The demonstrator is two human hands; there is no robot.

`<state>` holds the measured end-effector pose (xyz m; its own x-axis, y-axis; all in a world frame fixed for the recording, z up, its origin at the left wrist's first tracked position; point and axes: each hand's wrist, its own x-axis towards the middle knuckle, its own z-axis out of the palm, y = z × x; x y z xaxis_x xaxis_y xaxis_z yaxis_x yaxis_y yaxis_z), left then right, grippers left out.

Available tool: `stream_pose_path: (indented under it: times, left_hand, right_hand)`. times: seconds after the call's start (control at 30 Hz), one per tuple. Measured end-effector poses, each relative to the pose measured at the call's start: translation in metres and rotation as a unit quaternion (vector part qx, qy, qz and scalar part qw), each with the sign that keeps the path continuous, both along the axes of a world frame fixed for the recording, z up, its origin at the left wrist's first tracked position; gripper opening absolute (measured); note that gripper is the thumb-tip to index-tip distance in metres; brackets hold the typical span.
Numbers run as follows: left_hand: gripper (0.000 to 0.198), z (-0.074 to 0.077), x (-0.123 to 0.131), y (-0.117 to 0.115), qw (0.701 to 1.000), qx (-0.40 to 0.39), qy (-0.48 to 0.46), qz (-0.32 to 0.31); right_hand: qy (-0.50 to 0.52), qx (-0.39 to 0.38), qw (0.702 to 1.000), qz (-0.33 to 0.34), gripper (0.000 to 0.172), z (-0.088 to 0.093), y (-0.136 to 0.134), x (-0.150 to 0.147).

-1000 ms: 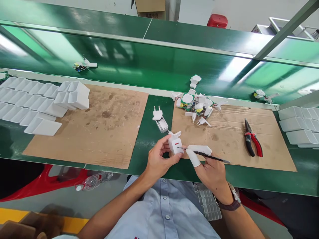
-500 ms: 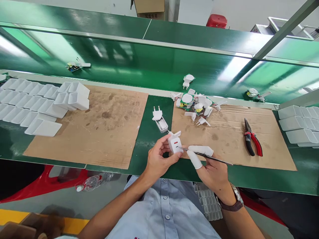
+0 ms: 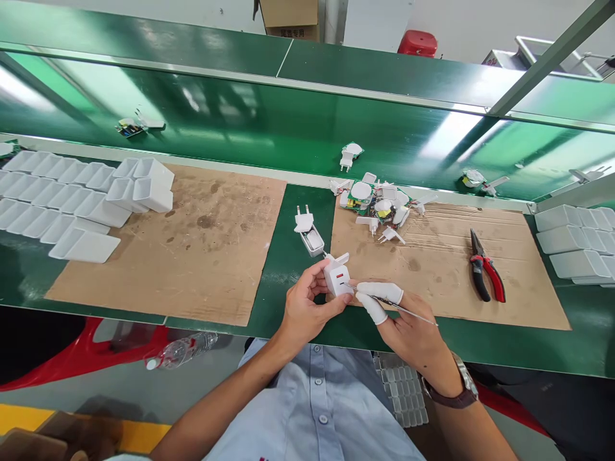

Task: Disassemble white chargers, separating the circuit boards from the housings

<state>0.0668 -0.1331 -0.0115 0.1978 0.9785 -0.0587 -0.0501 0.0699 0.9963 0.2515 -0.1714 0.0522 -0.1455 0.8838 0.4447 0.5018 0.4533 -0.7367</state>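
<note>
My left hand (image 3: pixel 310 301) is closed round a white charger (image 3: pixel 337 278), its port face turned up to the right. That face shows a red-lined slot and a smaller dark slot. My right hand (image 3: pixel 408 323), with white finger cots on thumb and forefinger, pinches a pair of thin metal tweezers (image 3: pixel 408 312). Their tip is at the smaller slot; whether it is inside I cannot tell. Just beyond my left hand lies an open white charger case (image 3: pixel 312 241), a plug piece (image 3: pixel 303 221) with two pins at its far end.
Circuit boards with white plug parts (image 3: pixel 379 202) are heaped on the right cardboard (image 3: pixel 446 256). Red-and-black pliers (image 3: pixel 486 269) lie farther right. White empty housings stand in rows at the left (image 3: pixel 62 192) and right (image 3: pixel 576 240). A green panel (image 3: pixel 288 121) rises behind.
My right hand has moved slightly closer to the charger, and the tweezers have turned a little in its fingers. My left hand and the charger have hardly moved.
</note>
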Motion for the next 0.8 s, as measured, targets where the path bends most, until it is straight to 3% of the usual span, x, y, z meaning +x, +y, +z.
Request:
stream_pose_path:
  times: [0.5,0.8]
  left_hand:
    - [0.07,0.001,0.0,0.0,1.0,-0.01,0.006,-0.002]
    - [0.069,0.0,0.0,0.0,1.0,-0.005,0.017,0.0]
  right_hand:
    - [0.012,-0.06,0.996,0.059,0.039,0.009,0.007,0.011]
    - [-0.059,-0.031,0.998,0.021,0.028,0.009,0.009,0.01]
